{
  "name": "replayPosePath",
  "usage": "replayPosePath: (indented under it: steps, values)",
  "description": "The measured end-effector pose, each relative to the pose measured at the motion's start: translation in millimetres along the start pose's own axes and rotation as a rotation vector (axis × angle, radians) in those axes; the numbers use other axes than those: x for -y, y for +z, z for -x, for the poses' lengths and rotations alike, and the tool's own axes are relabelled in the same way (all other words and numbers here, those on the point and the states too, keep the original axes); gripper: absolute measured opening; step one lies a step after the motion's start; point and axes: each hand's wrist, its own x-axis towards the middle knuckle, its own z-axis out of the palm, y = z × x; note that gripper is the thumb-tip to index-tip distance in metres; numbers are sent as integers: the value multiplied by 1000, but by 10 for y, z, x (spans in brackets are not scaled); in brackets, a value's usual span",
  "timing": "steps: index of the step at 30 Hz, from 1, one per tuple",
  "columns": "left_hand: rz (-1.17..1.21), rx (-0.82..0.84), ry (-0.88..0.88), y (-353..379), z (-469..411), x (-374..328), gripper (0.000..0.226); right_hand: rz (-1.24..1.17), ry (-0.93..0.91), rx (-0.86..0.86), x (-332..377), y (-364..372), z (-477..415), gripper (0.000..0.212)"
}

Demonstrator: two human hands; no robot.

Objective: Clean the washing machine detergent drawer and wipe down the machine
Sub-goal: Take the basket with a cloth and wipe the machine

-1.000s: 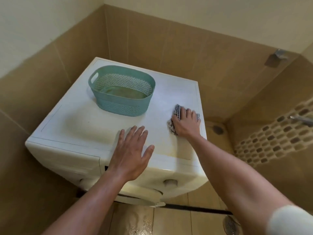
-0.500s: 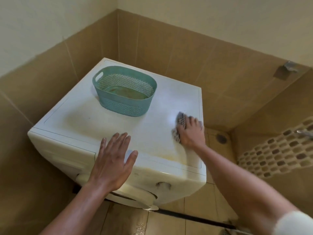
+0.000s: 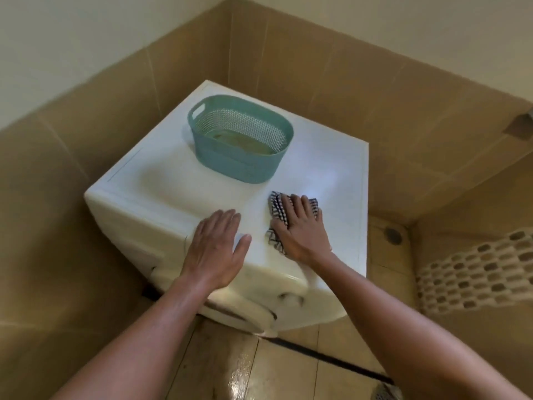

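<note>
You can pass over the washing machine top right of the teal basket and along its front left. The basket blocks the rear middle, tiled walls close in on the left and behind, and the right side opens onto floor.

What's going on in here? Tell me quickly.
A person is wiping the top of a white washing machine. The right hand presses a checked cloth flat against the top, near the front right. The left hand lies open and flat at the front edge, holding nothing. A teal perforated basket stands on the top further back, apart from both hands.
</note>
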Motion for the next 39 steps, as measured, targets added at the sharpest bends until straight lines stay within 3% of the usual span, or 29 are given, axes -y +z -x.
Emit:
replayPosePath:
  steps: [3,8,11,16,20,24,29,31,36,39]
  values:
    - [49,-58,-4,10,-6,71,64,-6,-107,46,349,54,181,65]
    - [96,-228,-51,7,220,324,66,150,-439,26,1063,240,306,68]
    - [174,-383,-221,-14,373,607,66,295,-626,-6,1523,326,87,76]
    - [429,-599,-505,-24,456,1261,72,506,-842,-96,2655,457,-596,73]
    - [609,-620,-597,148,517,1728,74,860,-944,-178,3462,710,-870,64]
    - [818,-547,-602,459,722,1819,70,1354,-1187,-257,3339,1030,-739,68]
    - [797,-391,-566,777,1055,1858,74,1426,-1257,46,2142,1172,-160,68]
    - [753,-357,-538,772,1147,1895,75,1455,-1241,76,1900,1056,-45,72]
    - [733,-415,-486,588,1217,2024,67,1294,-1181,-233,2894,982,-432,67]
    - [769,-465,-502,615,1128,2065,69,1326,-1087,-299,3469,1315,-696,66]
